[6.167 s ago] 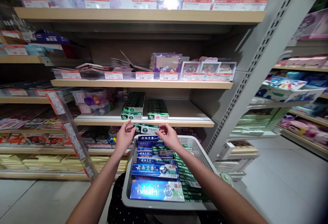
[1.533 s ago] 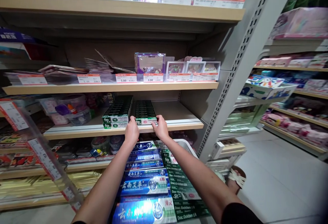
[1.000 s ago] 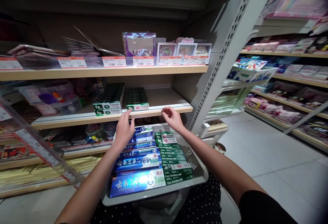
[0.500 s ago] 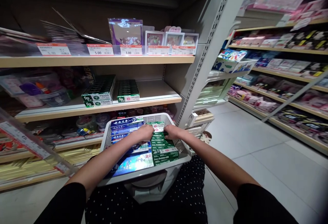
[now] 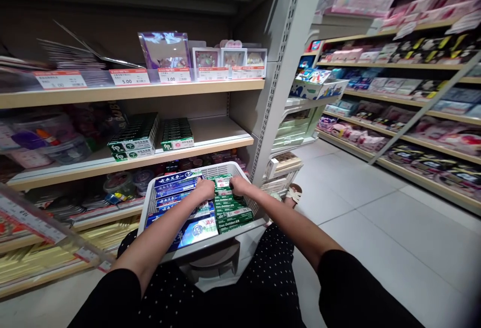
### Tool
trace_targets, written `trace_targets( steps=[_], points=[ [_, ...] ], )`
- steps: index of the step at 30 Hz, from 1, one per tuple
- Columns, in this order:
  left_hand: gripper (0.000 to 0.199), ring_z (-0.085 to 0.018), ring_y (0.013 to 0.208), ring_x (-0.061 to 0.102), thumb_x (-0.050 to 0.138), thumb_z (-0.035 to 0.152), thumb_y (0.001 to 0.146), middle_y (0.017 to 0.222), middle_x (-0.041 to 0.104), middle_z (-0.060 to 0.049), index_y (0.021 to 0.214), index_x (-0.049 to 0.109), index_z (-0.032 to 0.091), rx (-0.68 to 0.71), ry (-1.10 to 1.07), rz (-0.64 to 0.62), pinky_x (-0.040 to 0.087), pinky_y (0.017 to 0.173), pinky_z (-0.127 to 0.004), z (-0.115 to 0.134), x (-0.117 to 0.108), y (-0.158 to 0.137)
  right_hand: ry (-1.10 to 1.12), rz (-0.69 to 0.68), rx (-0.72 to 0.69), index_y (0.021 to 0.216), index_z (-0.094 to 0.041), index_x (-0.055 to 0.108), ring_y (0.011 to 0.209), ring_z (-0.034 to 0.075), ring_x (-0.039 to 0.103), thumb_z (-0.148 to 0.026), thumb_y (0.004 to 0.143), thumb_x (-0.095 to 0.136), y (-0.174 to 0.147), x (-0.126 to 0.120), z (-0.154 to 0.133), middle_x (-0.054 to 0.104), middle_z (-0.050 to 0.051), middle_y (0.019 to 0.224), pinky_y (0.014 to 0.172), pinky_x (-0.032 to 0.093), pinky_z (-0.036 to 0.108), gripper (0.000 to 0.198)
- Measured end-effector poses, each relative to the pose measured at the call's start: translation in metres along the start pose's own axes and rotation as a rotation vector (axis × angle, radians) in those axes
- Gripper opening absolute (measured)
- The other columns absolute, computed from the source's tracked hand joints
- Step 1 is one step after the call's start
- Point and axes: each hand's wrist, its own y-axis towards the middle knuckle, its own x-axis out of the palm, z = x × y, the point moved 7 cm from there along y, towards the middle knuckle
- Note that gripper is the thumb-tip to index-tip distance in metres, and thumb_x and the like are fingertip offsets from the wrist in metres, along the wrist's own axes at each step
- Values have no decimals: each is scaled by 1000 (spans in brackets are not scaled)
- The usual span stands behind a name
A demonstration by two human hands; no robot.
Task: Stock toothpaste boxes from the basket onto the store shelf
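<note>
A light grey basket [image 5: 148, 203] stands in front of my knees, filled with cartons that look like toothpaste boxes. Blue toothpaste boxes [image 5: 197, 231] fill its left side, while green toothpaste boxes [image 5: 233, 218] marked "Doc.Golden" lie stacked on the right. Near the far end of the green stack, my left hand [image 5: 205, 189] and my right hand [image 5: 239, 186] are closed on the two ends of some green boxes with white labels [image 5: 223, 183]. My fingertips are partly hidden, so how many boxes they hold is unclear.
Ahead, a shelf [image 5: 214, 143] carries two rows of green boxes [image 5: 177, 135]. Above it, another shelf [image 5: 225, 86] holds small framed items and price tags. A grey upright post [image 5: 276, 67] stands to the right. A sandaled foot [image 5: 293, 195] shows beside white crates [image 5: 283, 170].
My view has turned to the right, so shelves and basket appear further left. Both hands stay on the green boxes at the stack's far end. The sandaled foot shows more fully.
</note>
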Motion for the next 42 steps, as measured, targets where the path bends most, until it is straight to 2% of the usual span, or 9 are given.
trace_targets(
  steps=[5,10,14,18,26,30,33,37,42],
  points=[
    [17,-31,91,64,76,25,54,77,71,-9,61,61,21,9,-108,17,41,93,-42,-3,-10,-1,71,10,-6,64,-20,64,81,24,66,0,53,73,-7,-27,3,69,3,73,77,52,30,25],
    [18,-22,76,63,74,30,59,76,70,-3,71,65,21,35,-331,29,46,72,-28,-13,-32,-3,144,-8,-15,80,-22,72,80,21,66,-11,62,76,-6,-57,9,73,4,88,69,52,27,21],
    [22,-17,67,61,72,31,64,72,67,-2,81,68,18,8,-536,88,45,61,-25,-28,-47,-7,442,-41,63,92,-17,73,66,15,64,-20,69,76,0,-60,11,72,4,83,57,50,23,23],
    [32,-14,58,59,72,29,70,69,64,-1,98,67,14,-62,-741,183,45,55,-24,-47,-57,-16,673,52,162,94,-14,70,61,13,63,-20,69,78,11,-60,0,69,4,76,52,51,22,27],
    [39,-14,71,66,70,26,77,82,70,-7,112,58,11,-177,-1066,502,55,67,-27,-97,-86,-38,799,197,125,99,-12,63,68,14,65,-8,66,78,32,-67,-48,67,4,82,63,57,27,36],
    [36,-16,75,68,74,20,72,82,71,-7,104,60,11,-178,-1233,636,56,77,-33,-121,-98,-51,791,261,90,95,-14,60,75,15,66,-12,65,79,42,-68,-70,66,4,88,68,56,26,35],
    [31,-17,82,69,73,20,71,88,71,-9,99,64,10,-125,-1256,724,55,84,-36,-133,-113,-58,810,290,59,91,-16,58,79,14,65,-14,66,77,55,-69,-88,66,4,90,72,55,27,32],
    [28,-19,91,68,70,21,73,97,71,-10,99,65,12,-73,-1134,889,53,90,-38,-148,-147,-63,777,373,5,91,-16,58,84,14,64,-20,64,79,77,-80,-113,65,2,90,79,53,28,34],
    [21,-18,89,68,69,16,73,93,71,-8,93,63,13,-140,-932,962,53,90,-35,-165,-173,-61,684,442,-40,92,-17,58,82,13,61,-21,64,77,97,-86,-140,64,0,90,78,51,26,34]
  ],
)
